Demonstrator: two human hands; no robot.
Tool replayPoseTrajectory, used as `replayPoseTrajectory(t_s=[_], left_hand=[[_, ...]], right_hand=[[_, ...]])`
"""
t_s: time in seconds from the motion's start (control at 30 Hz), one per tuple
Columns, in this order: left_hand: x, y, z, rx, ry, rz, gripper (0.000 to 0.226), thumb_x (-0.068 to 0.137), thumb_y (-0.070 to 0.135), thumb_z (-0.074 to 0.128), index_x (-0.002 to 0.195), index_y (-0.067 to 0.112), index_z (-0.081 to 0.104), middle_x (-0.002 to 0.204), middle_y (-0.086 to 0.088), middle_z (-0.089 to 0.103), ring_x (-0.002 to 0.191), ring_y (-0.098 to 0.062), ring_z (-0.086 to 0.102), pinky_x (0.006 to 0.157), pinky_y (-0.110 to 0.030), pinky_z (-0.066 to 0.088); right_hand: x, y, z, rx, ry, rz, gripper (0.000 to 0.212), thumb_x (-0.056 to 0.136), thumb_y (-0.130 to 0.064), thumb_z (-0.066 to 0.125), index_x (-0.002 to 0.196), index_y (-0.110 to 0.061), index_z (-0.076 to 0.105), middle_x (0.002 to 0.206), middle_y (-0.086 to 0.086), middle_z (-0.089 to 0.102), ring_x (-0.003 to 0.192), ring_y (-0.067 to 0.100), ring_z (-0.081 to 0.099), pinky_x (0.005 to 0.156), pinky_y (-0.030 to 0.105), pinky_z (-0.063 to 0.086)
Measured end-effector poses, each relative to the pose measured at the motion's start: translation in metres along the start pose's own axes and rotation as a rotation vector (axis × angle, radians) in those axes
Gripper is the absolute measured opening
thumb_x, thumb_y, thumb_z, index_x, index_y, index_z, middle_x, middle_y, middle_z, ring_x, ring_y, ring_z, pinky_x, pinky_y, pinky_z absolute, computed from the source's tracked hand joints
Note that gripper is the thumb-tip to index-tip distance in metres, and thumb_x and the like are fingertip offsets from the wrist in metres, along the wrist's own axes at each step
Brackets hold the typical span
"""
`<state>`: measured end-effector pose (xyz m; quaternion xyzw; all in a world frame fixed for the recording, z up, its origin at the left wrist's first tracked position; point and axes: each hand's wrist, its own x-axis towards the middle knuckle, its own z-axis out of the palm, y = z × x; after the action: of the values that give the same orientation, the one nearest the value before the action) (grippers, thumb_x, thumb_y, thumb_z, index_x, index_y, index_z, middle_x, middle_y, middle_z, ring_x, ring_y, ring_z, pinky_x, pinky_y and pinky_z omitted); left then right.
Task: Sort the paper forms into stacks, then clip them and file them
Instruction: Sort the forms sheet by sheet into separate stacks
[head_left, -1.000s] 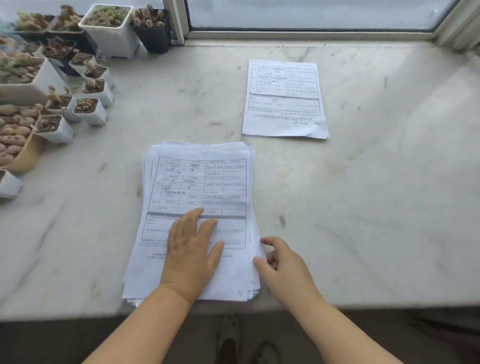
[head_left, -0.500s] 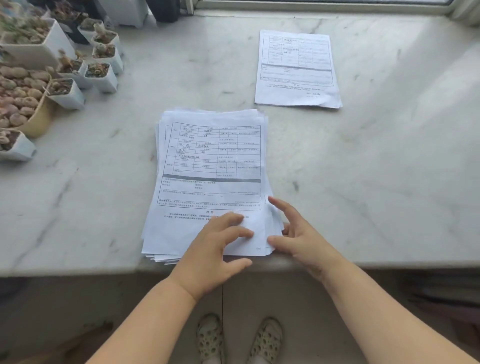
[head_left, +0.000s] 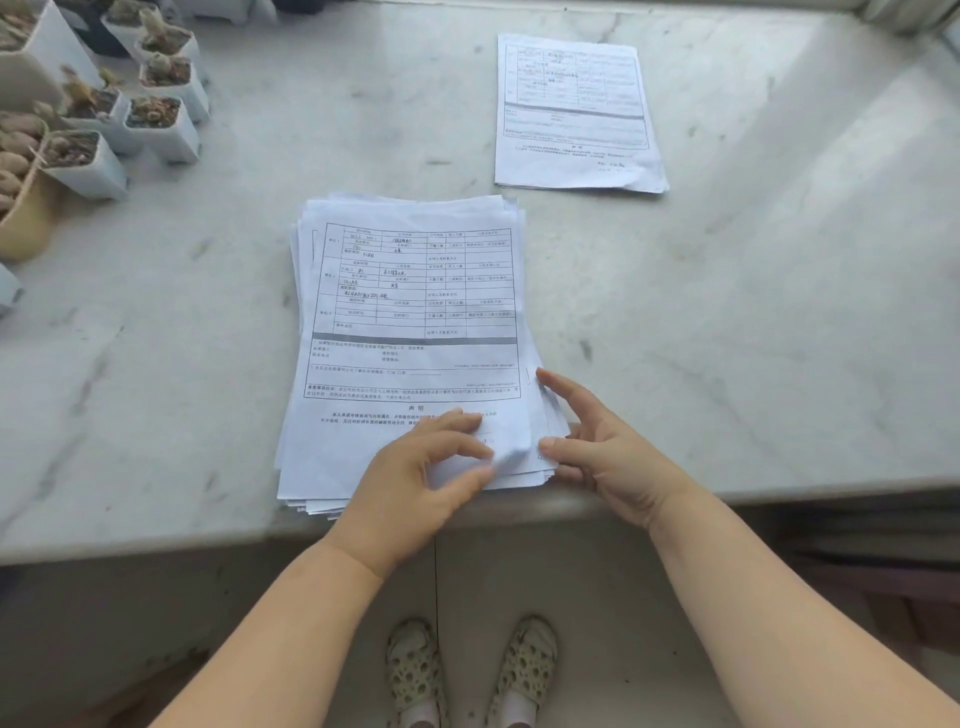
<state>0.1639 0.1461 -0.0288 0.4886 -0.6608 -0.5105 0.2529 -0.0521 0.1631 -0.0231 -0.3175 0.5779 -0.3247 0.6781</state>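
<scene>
A thick, slightly fanned stack of printed paper forms (head_left: 410, 312) lies on the marble counter (head_left: 727, 322) near its front edge. My left hand (head_left: 415, 478) rests on the stack's near right corner, and its thumb and fingers pinch the top sheet there so the corner bulges up. My right hand (head_left: 602, 452) touches the stack's right edge with spread, relaxed fingers. A second, thin pile of forms (head_left: 574, 111) lies flat farther back on the right.
Several small white pots of succulents (head_left: 156, 124) and a tan bowl (head_left: 23, 218) crowd the counter's far left. The counter's front edge runs just below the stack. My two feet in patterned shoes (head_left: 467, 670) stand on the floor below.
My left hand slid back from the middle of the top sheet to its near right corner and lifted that corner. My right hand moved up along the stack's right edge. The camera tilted downward.
</scene>
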Motion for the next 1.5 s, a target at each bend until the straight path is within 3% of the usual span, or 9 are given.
replayPoseTrajectory(t_s=[0.13, 0.3, 0.5, 0.6, 0.9, 1.0, 1.17, 1.33, 1.5], left_hand=[[0.005, 0.006, 0.005, -0.058, 0.27, -0.062, 0.008, 0.08, 0.027, 0.058, 0.076, 0.034, 0.059, 0.079, 0.024, 0.065, 0.077, 0.006, 0.059, 0.074, -0.006, 0.041], [0.005, 0.005, 0.013, -0.073, 0.405, -0.073, 0.02, 0.085, 0.013, 0.061, 0.083, 0.03, 0.05, 0.069, 0.012, 0.059, 0.073, 0.0, 0.057, 0.069, -0.008, 0.04], [-0.002, 0.001, 0.007, 0.027, 0.22, 0.071, 0.01, 0.076, 0.038, 0.061, 0.085, 0.035, 0.063, 0.086, 0.017, 0.064, 0.088, 0.002, 0.058, 0.083, -0.007, 0.038], [-0.002, 0.001, 0.006, 0.044, 0.211, 0.048, 0.016, 0.071, 0.047, 0.062, 0.085, 0.041, 0.062, 0.094, 0.024, 0.064, 0.083, -0.001, 0.059, 0.076, -0.008, 0.041], [0.006, -0.003, 0.006, 0.036, 0.393, -0.04, 0.007, 0.082, 0.03, 0.058, 0.083, 0.029, 0.051, 0.061, -0.006, 0.049, 0.051, -0.013, 0.038, 0.05, -0.018, 0.032], [0.005, -0.001, 0.009, 0.091, 0.32, -0.012, 0.012, 0.086, 0.022, 0.059, 0.084, 0.033, 0.056, 0.058, 0.012, 0.05, 0.052, -0.004, 0.043, 0.052, -0.012, 0.032], [-0.002, -0.002, 0.003, 0.111, 0.159, 0.039, 0.029, 0.072, 0.028, 0.074, 0.093, 0.038, 0.056, 0.102, 0.025, 0.059, 0.085, 0.009, 0.054, 0.076, -0.003, 0.036], [0.0, -0.001, 0.002, 0.103, 0.195, -0.014, 0.031, 0.077, 0.016, 0.077, 0.088, 0.036, 0.057, 0.08, 0.027, 0.059, 0.055, -0.006, 0.045, 0.058, -0.008, 0.035], [-0.001, -0.002, 0.001, 0.094, 0.185, 0.001, 0.029, 0.078, 0.016, 0.077, 0.089, 0.035, 0.058, 0.083, 0.021, 0.06, 0.054, -0.008, 0.044, 0.058, -0.009, 0.036]], right_hand=[[0.001, 0.0, 0.006, -0.024, 0.044, -0.029, 0.071, 0.09, 0.008, 0.056, 0.142, -0.037, 0.04, 0.094, 0.002, 0.074, 0.086, 0.015, 0.069, 0.075, 0.026, 0.056], [0.004, 0.003, 0.014, 0.004, 0.112, -0.079, 0.071, 0.089, 0.001, 0.063, 0.144, -0.036, 0.038, 0.12, 0.003, 0.069, 0.103, 0.02, 0.069, 0.088, 0.037, 0.057], [0.007, 0.006, 0.02, 0.008, 0.185, -0.122, 0.065, 0.086, -0.007, 0.07, 0.135, -0.042, 0.047, 0.132, -0.001, 0.061, 0.112, 0.014, 0.065, 0.095, 0.039, 0.054], [0.007, 0.005, 0.02, 0.01, 0.185, -0.127, 0.063, 0.087, -0.006, 0.069, 0.135, -0.04, 0.048, 0.132, -0.004, 0.062, 0.111, 0.013, 0.065, 0.093, 0.038, 0.055], [0.005, 0.004, 0.013, 0.016, 0.125, -0.075, 0.056, 0.091, -0.004, 0.063, 0.134, -0.037, 0.05, 0.117, -0.001, 0.07, 0.102, 0.019, 0.07, 0.075, 0.036, 0.059], [0.01, 0.004, 0.017, -0.036, 0.197, -0.083, 0.051, 0.088, -0.009, 0.068, 0.128, -0.038, 0.053, 0.115, 0.003, 0.07, 0.094, 0.02, 0.071, 0.076, 0.038, 0.059], [0.014, -0.002, 0.022, -0.052, 0.251, -0.033, 0.043, 0.086, -0.019, 0.073, 0.119, -0.039, 0.055, 0.111, 0.002, 0.071, 0.085, 0.018, 0.072, 0.065, 0.031, 0.057], [0.008, -0.009, 0.019, -0.09, 0.21, -0.002, 0.03, 0.099, -0.025, 0.053, 0.127, -0.036, 0.054, 0.109, -0.001, 0.071, 0.078, 0.01, 0.069, 0.065, 0.024, 0.054], [0.002, -0.011, 0.015, -0.017, 0.132, 0.055, 0.028, 0.103, -0.026, 0.045, 0.119, -0.045, 0.056, 0.1, -0.007, 0.07, 0.066, 0.01, 0.064, 0.067, 0.027, 0.055]])
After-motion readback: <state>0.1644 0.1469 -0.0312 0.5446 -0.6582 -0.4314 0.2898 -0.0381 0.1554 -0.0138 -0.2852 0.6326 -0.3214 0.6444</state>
